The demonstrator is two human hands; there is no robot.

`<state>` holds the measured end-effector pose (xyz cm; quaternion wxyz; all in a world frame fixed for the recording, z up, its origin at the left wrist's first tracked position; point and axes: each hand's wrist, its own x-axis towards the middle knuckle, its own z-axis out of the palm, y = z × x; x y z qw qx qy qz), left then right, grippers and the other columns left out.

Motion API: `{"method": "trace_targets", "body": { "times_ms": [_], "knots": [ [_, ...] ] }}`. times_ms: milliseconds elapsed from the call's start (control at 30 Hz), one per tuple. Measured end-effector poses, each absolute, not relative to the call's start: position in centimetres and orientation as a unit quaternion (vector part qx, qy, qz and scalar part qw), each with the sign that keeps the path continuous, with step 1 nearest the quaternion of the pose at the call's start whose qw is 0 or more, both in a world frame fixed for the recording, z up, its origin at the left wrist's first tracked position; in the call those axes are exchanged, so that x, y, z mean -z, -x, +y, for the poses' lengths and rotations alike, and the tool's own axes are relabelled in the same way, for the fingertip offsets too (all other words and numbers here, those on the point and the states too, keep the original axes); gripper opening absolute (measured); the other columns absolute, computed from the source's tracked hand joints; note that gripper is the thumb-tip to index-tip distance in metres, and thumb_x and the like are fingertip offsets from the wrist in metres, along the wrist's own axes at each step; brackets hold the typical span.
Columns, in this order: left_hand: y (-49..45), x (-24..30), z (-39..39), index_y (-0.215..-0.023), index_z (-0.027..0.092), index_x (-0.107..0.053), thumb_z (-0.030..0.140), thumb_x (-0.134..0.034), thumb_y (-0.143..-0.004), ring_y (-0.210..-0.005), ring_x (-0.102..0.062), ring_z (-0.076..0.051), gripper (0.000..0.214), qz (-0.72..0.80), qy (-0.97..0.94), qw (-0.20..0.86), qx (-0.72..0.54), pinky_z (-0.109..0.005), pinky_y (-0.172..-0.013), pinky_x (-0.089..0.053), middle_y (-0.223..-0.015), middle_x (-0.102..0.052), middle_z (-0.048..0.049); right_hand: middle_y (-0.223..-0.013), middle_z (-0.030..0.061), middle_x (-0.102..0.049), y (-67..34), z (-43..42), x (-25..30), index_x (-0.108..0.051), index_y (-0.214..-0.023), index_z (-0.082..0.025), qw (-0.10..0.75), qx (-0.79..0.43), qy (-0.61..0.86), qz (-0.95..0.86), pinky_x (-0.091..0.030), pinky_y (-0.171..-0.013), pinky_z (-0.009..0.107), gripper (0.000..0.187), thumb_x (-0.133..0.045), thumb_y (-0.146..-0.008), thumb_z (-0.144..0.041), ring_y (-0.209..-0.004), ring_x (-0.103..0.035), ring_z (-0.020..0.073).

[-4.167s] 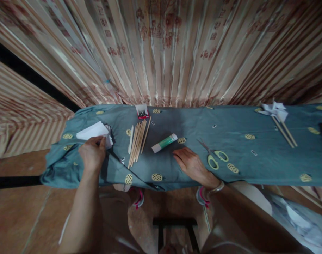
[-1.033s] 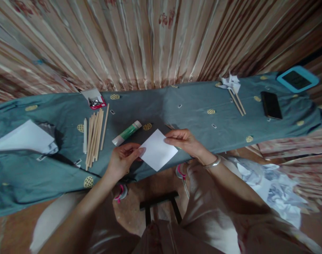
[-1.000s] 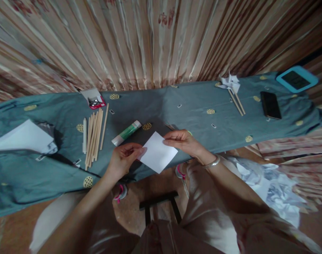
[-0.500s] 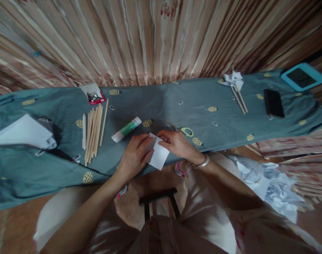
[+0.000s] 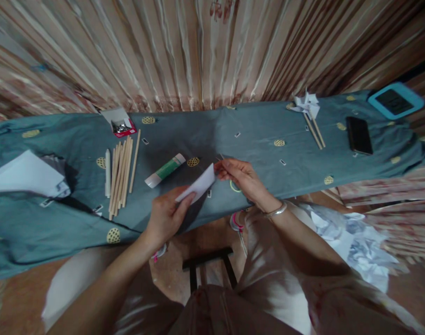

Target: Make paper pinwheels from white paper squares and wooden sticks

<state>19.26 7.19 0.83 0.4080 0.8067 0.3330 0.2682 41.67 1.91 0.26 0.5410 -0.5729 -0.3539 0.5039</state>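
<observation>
My left hand (image 5: 167, 211) is closed on a small folded piece of white paper (image 5: 198, 184), thumb on the near face. The paper is lifted and tilted, its long side slanting up to the right. My right hand (image 5: 238, 179) has its fingers pinched at the paper's upper right corner; the exact contact is partly hidden. Under the right hand lie scissors with a yellow-green handle (image 5: 235, 186), mostly covered. A glue stick with a green label (image 5: 166, 170) lies just beyond my left hand.
Left on the green cloth (image 5: 254, 135) are several wooden sticks (image 5: 121, 177), a white candle-like stick (image 5: 108, 172), an open red box of metal bits (image 5: 123, 128) and white paper sheets (image 5: 27, 177). Right are paper pinwheels (image 5: 307, 106), a phone (image 5: 359, 135) and a blue-framed clock (image 5: 395, 101). Crumpled paper (image 5: 355, 246) lies below.
The paper has been raised and turned from lying flat to a slant. My left hand moved left and down; my right hand moved right and up, over the scissors.
</observation>
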Motion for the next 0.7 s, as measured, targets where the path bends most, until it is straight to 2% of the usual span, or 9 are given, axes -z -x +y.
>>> {"method": "trace_targets", "body": {
  "times_ms": [100,200,300,400,500,567,633,700],
  "knots": [
    [-19.8,-1.1,7.5,-0.075,0.019,-0.074,0.049,-0.069,-0.080,-0.067,-0.068,-0.022,0.031,0.458,-0.614,0.566,-0.304,-0.031,-0.059,-0.056,-0.069,-0.072,-0.0036,-0.090,0.0016,-0.073,-41.6,1.9,-0.3,-0.074,-0.093,-0.021,0.550,-0.497,0.557,-0.375,-0.052,-0.074,0.024,0.040,-0.075,-0.074,-0.057,-0.082,-0.065,0.0131],
    [-20.5,-0.4,7.1,-0.073,0.019,-0.073,0.056,-0.080,-0.065,-0.064,-0.067,-0.022,0.038,0.467,-0.487,0.678,-0.292,-0.031,-0.058,-0.055,-0.069,-0.072,-0.0042,-0.082,0.0008,-0.072,-41.3,2.1,0.3,-0.072,-0.091,-0.020,0.514,-0.539,0.540,-0.392,-0.051,-0.064,0.024,0.043,-0.079,-0.069,-0.056,-0.073,-0.064,0.0133],
    [-20.6,0.8,6.6,-0.074,0.018,-0.072,0.057,-0.084,-0.060,-0.064,-0.066,-0.021,0.043,0.468,-0.447,0.710,-0.278,-0.032,-0.059,-0.055,-0.070,-0.072,-0.0048,-0.074,0.0007,-0.070,-41.0,2.4,0.8,-0.071,-0.087,-0.018,0.503,-0.541,0.556,-0.381,-0.049,-0.058,0.024,0.042,-0.070,-0.077,-0.059,-0.064,-0.061,0.0117],
    [-19.9,1.9,6.5,-0.084,0.015,-0.072,0.056,-0.081,-0.064,-0.069,-0.068,-0.023,0.047,0.472,-0.462,0.702,-0.267,-0.035,-0.065,-0.057,-0.077,-0.074,-0.0074,-0.080,0.0012,-0.071,-40.9,2.5,1.0,-0.069,-0.094,-0.019,0.492,-0.535,0.563,-0.393,-0.051,-0.061,0.024,0.033,-0.071,-0.079,-0.048,-0.067,-0.064,0.0123],
    [-18.8,2.1,6.8,-0.114,0.013,-0.066,0.051,-0.073,-0.077,-0.085,-0.070,-0.025,0.054,0.448,-0.572,0.639,-0.253,-0.038,-0.074,-0.058,-0.101,-0.074,-0.0117,-0.083,0.0013,-0.072,-40.7,2.3,1.2,-0.067,-0.097,-0.019,0.438,-0.475,0.607,-0.463,-0.052,-0.067,0.026,0.021,-0.071,-0.077,-0.024,-0.073,-0.067,0.0141],
    [-18.2,2.0,7.1,-0.136,0.017,-0.052,0.042,-0.067,-0.085,-0.106,-0.066,-0.028,0.059,0.413,-0.698,0.516,-0.274,-0.042,-0.085,-0.057,-0.125,-0.066,-0.0146,-0.084,0.0017,-0.072,-40.4,2.2,1.3,-0.066,-0.096,-0.019,0.388,-0.395,0.645,-0.527,-0.053,-0.071,0.028,0.017,-0.064,-0.080,-0.014,-0.076,-0.068,0.0150],
    [-18.0,1.9,7.5,-0.140,0.021,-0.047,0.031,-0.062,-0.090,-0.120,-0.058,-0.029,0.052,0.354,-0.820,0.344,-0.290,-0.047,-0.095,-0.053,-0.137,-0.056,-0.0148,-0.085,0.0024,-0.072,-40.2,2.0,1.4,-0.065,-0.097,-0.019,0.337,-0.324,0.661,-0.587,-0.052,-0.075,0.029,0.016,-0.060,-0.083,-0.012,-0.078,-0.068,0.0161],
    [-18.4,2.1,7.7,-0.131,0.023,-0.055,0.020,-0.055,-0.094,-0.120,-0.055,-0.029,0.037,0.272,-0.898,0.217,-0.271,-0.049,-0.099,-0.049,-0.132,-0.059,-0.0129,-0.089,0.0044,-0.072,-40.0,1.9,1.4,-0.065,-0.098,-0.018,0.307,-0.266,0.657,-0.635,-0.052,-0.079,0.031,0.014,-0.058,-0.087,-0.013,-0.082,-0.068,0.0180]
  ]
}}
